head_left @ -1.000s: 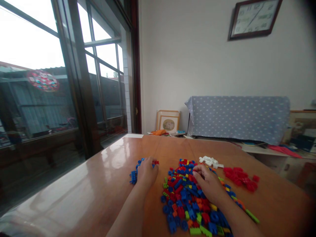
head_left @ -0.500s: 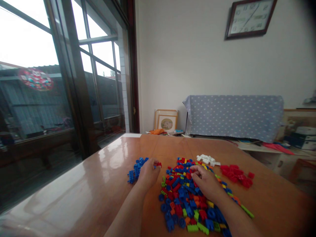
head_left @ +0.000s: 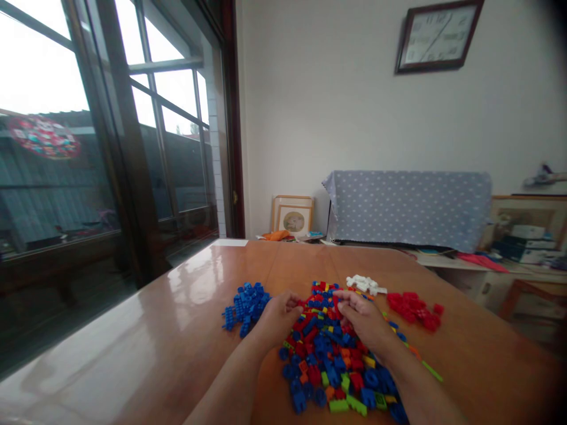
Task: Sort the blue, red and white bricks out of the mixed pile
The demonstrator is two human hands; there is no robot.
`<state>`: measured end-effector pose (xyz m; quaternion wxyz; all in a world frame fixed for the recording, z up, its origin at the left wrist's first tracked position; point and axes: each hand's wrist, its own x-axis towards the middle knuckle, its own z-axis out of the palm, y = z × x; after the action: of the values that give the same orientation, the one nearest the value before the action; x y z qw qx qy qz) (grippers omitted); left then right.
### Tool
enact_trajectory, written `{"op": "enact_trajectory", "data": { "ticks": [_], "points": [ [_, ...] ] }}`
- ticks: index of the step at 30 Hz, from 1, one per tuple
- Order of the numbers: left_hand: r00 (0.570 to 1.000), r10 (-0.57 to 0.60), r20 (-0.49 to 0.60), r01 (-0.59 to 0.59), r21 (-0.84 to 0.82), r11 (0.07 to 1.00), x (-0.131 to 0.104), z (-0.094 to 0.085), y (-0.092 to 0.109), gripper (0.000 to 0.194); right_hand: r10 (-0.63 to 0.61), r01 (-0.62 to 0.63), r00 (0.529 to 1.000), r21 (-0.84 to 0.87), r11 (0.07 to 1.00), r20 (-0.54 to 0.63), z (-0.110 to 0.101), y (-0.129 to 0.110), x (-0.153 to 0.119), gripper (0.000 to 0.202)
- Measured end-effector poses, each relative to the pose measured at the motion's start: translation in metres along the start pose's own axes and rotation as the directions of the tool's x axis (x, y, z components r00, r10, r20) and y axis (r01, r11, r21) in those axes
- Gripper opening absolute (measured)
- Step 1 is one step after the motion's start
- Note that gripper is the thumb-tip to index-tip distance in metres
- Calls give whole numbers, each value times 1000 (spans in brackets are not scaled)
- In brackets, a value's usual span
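Note:
A mixed heap of toy building bricks (head_left: 328, 348), in blue, red, green, orange and yellow, lies between my forearms. My left hand (head_left: 280, 316) is at the heap's upper left edge, fingers closed in a pinch on a small red brick (head_left: 302, 304) that shows at the tips. Over the far part of the heap, my right hand (head_left: 357, 313) pinches another red piece (head_left: 335, 302) between thumb and fingers; its exact shape is blurred. Left of my left hand sits a pile of blue bricks (head_left: 248, 304).
Beyond my right hand are a small group of white pieces (head_left: 364, 284) and a pile of red bricks (head_left: 414, 310). All rest on a glossy wooden table (head_left: 177, 330). A cloth-covered object (head_left: 407, 206) stands behind the table, with a glass door (head_left: 172, 136) at left.
My left hand has moved right, from beside the blue pile to the heap's edge, with the red brick. A red piece now shows at my right fingertips. The view has turned slightly right.

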<state>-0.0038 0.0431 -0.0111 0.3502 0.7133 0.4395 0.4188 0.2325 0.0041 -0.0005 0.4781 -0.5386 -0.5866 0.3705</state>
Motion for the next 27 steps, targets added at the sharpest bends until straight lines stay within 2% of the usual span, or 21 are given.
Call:
{"op": "enact_trajectory", "data": {
  "ticks": [5, 10, 17, 22, 27],
  "points": [
    [995, 10, 104, 7, -161, 987, -3, 10, 5, 21, 8, -9, 999, 52, 999, 31, 2, 0, 0, 51],
    [994, 18, 109, 6, -221, 975, -6, 14, 12, 25, -15, 10, 998, 79, 997, 66, 4, 4, 2, 44],
    [986, 29, 166, 18, -273, 962, -7, 21, 17, 32, -27, 33, 998, 116, 993, -54, 4, -2, 1, 37],
    [988, 52, 147, -32, -139, 990, -3, 21, 7, 23, -39, 43, 996, 58, 997, -76, 6, 4, 4, 23],
    [997, 25, 70, -27, 20, 999, 0, 13, -4, 17, -110, 105, 994, -148, 983, -22, 12, 11, 2, 16]
  ]
}}
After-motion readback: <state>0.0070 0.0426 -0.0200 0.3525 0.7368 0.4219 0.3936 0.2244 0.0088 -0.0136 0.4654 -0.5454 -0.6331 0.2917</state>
